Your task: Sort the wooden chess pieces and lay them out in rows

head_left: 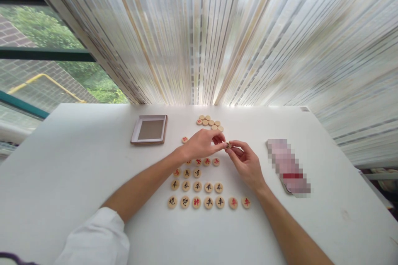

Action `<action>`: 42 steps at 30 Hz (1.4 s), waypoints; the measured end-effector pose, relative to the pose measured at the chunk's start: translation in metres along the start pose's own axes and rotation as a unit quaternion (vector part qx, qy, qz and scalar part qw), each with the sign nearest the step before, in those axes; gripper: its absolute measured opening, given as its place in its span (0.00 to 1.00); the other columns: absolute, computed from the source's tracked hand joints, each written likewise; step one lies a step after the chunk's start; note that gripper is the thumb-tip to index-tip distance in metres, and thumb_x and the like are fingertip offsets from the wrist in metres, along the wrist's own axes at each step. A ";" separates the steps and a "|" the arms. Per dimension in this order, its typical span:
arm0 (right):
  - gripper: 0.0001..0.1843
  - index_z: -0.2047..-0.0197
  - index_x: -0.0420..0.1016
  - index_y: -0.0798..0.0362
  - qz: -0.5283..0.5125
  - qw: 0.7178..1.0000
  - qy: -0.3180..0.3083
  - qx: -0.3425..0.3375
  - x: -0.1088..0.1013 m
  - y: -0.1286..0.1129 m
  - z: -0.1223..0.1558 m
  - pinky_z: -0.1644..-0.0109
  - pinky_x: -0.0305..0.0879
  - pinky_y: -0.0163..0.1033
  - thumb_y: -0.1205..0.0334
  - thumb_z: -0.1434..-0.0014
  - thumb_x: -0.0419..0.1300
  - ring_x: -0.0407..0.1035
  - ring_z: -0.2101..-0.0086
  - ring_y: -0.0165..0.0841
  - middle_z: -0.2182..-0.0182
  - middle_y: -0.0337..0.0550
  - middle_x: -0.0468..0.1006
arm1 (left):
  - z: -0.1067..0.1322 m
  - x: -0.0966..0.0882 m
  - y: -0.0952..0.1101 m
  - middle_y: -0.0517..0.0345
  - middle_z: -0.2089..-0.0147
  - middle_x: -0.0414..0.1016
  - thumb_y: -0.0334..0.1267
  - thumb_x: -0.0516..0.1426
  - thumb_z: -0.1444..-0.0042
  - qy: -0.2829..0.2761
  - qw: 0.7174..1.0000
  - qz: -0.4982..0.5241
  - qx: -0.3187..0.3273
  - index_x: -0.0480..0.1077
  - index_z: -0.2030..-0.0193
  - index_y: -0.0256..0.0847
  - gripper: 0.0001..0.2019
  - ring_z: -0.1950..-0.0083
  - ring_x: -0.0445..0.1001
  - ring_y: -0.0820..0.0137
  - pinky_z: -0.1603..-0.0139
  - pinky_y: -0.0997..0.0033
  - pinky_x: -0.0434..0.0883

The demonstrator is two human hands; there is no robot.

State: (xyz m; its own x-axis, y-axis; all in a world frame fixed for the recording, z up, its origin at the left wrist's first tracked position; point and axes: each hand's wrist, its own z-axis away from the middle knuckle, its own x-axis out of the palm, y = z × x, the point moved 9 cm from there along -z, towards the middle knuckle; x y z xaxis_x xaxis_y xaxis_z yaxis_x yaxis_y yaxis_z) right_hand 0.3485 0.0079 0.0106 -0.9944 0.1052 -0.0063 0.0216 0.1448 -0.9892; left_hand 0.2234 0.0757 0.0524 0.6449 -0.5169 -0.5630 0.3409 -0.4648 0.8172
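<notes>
The right hand [245,165] pinches one xiangqi piece [228,145] between its fingertips; the curled left hand [202,145] reaches beside it, its grip unclear. On the desk [93,165] lie rows of seven, five and three pieces [208,203], a half-hidden row of four [207,161], one loose piece [185,139] and a cluster of about eight [209,122].

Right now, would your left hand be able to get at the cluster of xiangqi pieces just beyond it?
Probably yes: the left hand sits just short of the cluster of xiangqi pieces, and nothing appears between them.

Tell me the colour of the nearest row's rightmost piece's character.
Red, on a pale wooden xiangqi piece; head view.
</notes>
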 end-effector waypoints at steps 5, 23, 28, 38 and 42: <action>0.16 0.46 0.74 0.46 0.018 1.000 0.000 -0.018 0.001 0.000 0.001 0.41 0.74 0.52 0.55 0.37 0.64 0.77 0.51 0.40 0.53 0.45 0.80 | 0.001 0.000 -0.004 0.58 0.66 0.79 0.52 0.60 0.41 0.010 0.999 -0.024 -0.023 0.76 0.60 0.41 0.16 0.64 0.76 0.69 0.62 0.71 0.71; 0.12 0.47 0.75 0.43 0.126 0.990 -0.032 -0.061 0.005 -0.012 0.003 0.47 0.76 0.48 0.59 0.34 0.60 0.75 0.55 0.38 0.56 0.44 0.76 | 0.006 0.009 0.003 0.57 0.68 0.81 0.42 0.55 0.36 -0.057 0.995 -0.080 0.002 0.79 0.63 0.42 0.12 0.69 0.75 0.69 0.66 0.72 0.67; 0.12 0.48 0.75 0.44 0.107 0.992 -0.045 -0.041 0.007 -0.006 0.001 0.46 0.75 0.47 0.59 0.34 0.61 0.76 0.55 0.38 0.56 0.43 0.77 | 0.008 0.009 0.007 0.56 0.67 0.82 0.39 0.55 0.36 -0.093 0.992 -0.084 0.014 0.79 0.65 0.42 0.12 0.67 0.76 0.67 0.63 0.71 0.68; 0.16 0.46 0.73 0.46 0.048 0.998 -0.046 0.008 0.003 0.009 -0.001 0.41 0.72 0.50 0.56 0.37 0.64 0.76 0.52 0.40 0.53 0.45 0.80 | 0.008 0.005 0.004 0.57 0.61 0.82 0.40 0.54 0.35 -0.095 0.992 -0.076 -0.017 0.76 0.53 0.42 0.12 0.61 0.79 0.68 0.59 0.71 0.70; 0.16 0.46 0.74 0.46 0.015 0.999 -0.041 0.016 0.004 0.007 -0.003 0.42 0.73 0.49 0.55 0.37 0.65 0.76 0.52 0.40 0.54 0.44 0.81 | 0.008 0.005 0.003 0.58 0.59 0.83 0.39 0.57 0.37 -0.057 0.997 -0.038 -0.038 0.73 0.49 0.42 0.12 0.58 0.80 0.68 0.56 0.71 0.72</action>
State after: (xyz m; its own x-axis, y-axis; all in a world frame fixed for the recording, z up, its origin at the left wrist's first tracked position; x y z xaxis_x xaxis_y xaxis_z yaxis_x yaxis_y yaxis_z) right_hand 0.3454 0.0118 0.0041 -0.9986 0.0270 -0.0465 0.0493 0.1118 -0.9925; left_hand 0.2224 0.0660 0.0505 0.5347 -0.5619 -0.6311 0.4402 -0.4523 0.7757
